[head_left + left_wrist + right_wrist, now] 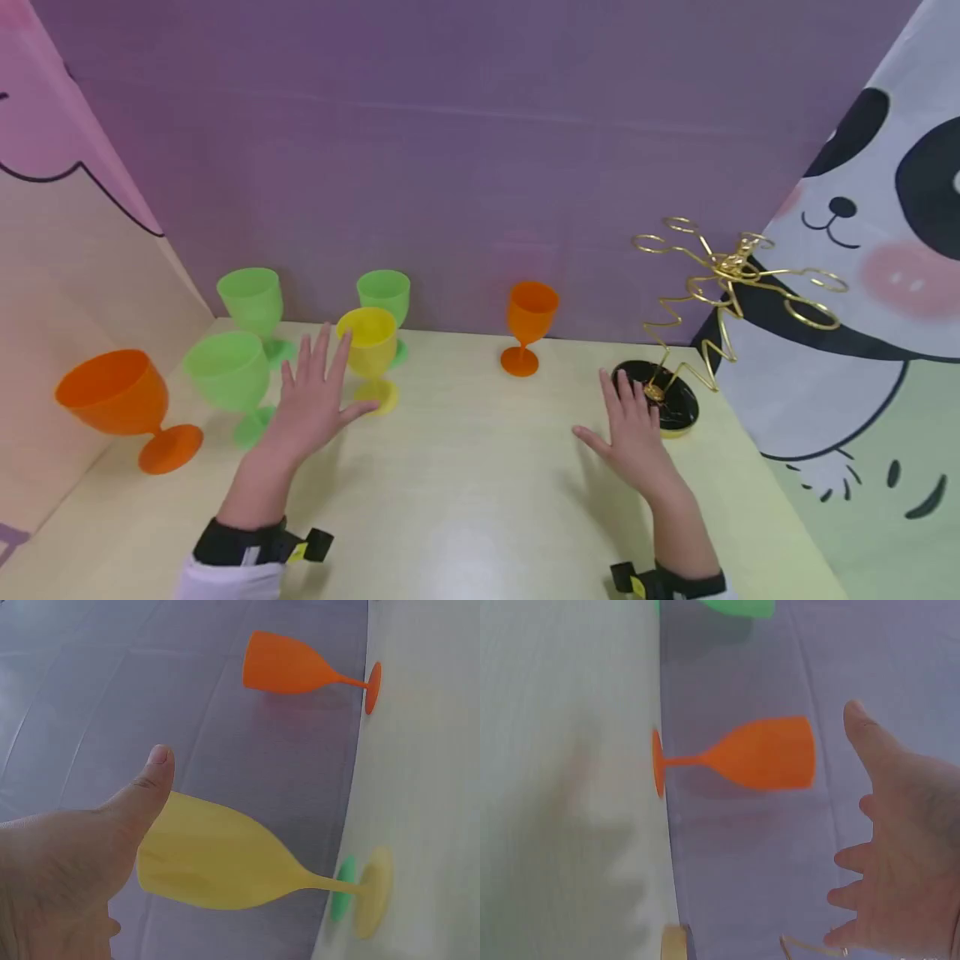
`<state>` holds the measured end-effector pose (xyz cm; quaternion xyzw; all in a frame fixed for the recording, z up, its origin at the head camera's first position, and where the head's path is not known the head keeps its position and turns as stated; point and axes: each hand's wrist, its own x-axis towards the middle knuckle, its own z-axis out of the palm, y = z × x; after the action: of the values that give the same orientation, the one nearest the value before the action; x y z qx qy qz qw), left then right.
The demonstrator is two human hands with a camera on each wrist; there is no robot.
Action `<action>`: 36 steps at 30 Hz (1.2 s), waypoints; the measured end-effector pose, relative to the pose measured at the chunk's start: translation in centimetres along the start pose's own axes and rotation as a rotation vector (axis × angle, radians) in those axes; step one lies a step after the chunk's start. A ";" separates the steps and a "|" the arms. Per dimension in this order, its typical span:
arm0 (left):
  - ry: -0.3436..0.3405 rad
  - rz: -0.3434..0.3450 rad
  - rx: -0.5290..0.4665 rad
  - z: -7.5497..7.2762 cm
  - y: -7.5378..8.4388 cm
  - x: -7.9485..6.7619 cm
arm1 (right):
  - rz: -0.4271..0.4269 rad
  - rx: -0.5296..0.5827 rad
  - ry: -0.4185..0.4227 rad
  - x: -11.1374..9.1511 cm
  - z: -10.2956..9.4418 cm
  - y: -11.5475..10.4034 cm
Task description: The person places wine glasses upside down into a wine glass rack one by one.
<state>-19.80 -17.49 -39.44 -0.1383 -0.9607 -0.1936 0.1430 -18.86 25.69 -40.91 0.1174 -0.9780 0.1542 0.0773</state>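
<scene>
My left hand (306,421) is held over the left part of the table with its fingers spread, holding nothing. Just beyond its thumb stands a yellow goblet (369,350), upright; in the left wrist view the thumb overlaps the goblet's rim, and whether they touch I cannot tell. A green goblet (227,375) is to the left of this hand. On the right, my right hand (636,442) also has its fingers stretched apart and grips nothing. Its fingertips overlap the black round base (681,407) of a gold wire stand (731,268) in the head view.
An orange goblet (118,396) stands at the far left. Two more green goblets, one at the back left (251,302) and one behind the yellow goblet (384,292), are near the purple back wall (450,183). Another orange goblet (532,312) stands back centre. Printed panels flank the table (450,500).
</scene>
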 end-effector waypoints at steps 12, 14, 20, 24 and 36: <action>-0.137 0.114 0.093 -2.9 1.0 6.8 | -0.107 0.127 -0.098 4.7 2.7 -6.0; -0.155 0.122 0.111 -2.9 1.1 7.5 | -0.117 0.137 -0.111 5.3 3.2 -6.8; -0.226 0.109 0.133 -2.6 1.3 8.3 | -0.143 0.136 -0.180 6.3 5.0 -9.4; -0.257 0.094 0.151 -2.3 1.3 8.5 | -0.160 0.126 -0.215 6.7 6.2 -10.8; -0.252 0.115 0.209 -1.3 0.7 8.5 | -0.254 0.203 -0.302 7.3 8.3 -14.4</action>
<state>-27.15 -15.58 -35.27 -0.2005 -0.9764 -0.0654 0.0457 -23.14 8.21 -43.30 0.2684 -0.9353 0.2218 -0.0637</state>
